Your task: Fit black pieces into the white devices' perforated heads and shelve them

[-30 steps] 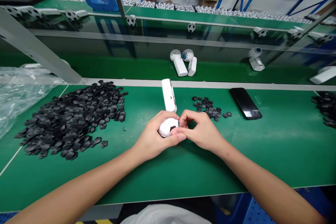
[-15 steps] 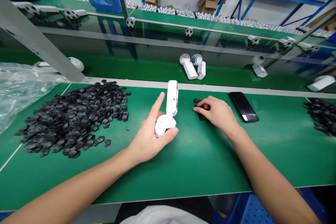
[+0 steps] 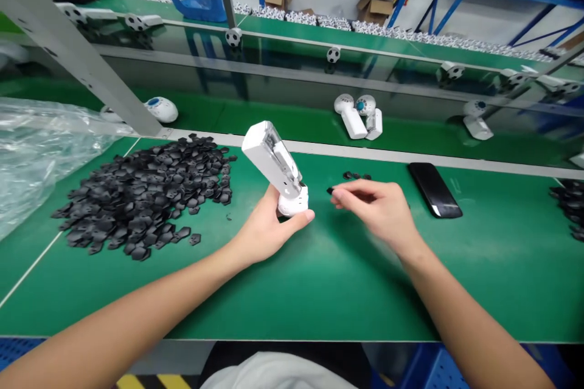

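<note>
My left hand is closed round the round end of a white device, whose long boxy part tilts up and to the left. Between the thumb and fingertips of my right hand is a small black piece, held just right of the device and apart from it. Several more black pieces lie on the green table behind my right hand. A large heap of black pieces spreads to the left of my left hand.
A black phone lies right of my right hand. Clear plastic bag at the left. Behind the table's pale edge, white devices sit on a green belt. A metal post slants at left; another black heap is far right.
The white device has turned in my left hand, from upright to tilting left. My right hand has lifted a black piece from the small group and moved it nearer the device.
</note>
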`<control>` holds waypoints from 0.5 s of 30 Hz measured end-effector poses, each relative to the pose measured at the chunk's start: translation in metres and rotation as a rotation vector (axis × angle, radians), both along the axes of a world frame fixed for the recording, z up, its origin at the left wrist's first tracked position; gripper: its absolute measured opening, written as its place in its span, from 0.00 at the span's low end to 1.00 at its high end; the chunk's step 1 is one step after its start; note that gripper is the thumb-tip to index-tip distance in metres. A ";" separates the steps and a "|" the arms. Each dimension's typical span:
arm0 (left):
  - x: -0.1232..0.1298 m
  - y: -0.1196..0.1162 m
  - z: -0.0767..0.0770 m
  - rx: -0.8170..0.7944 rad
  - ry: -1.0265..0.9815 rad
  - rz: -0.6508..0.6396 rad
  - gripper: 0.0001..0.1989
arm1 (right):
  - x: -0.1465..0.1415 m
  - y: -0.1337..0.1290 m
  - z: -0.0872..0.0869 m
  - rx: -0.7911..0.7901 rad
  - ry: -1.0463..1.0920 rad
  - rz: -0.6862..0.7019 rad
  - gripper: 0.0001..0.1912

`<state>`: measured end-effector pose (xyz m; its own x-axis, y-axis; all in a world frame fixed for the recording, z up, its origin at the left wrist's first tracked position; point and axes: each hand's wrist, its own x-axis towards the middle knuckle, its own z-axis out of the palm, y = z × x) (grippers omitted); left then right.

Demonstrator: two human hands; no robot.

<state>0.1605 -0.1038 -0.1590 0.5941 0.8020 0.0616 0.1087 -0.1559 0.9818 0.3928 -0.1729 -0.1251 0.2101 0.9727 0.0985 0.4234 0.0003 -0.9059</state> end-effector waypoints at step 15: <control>0.002 -0.012 0.017 0.155 0.180 -0.065 0.19 | -0.035 -0.007 -0.007 -0.039 0.182 0.111 0.12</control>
<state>0.1621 -0.1156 -0.1419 0.6565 0.7512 0.0692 0.2650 -0.3155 0.9112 0.3580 -0.1799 -0.1321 0.1128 0.9932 0.0302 0.2526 0.0007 -0.9676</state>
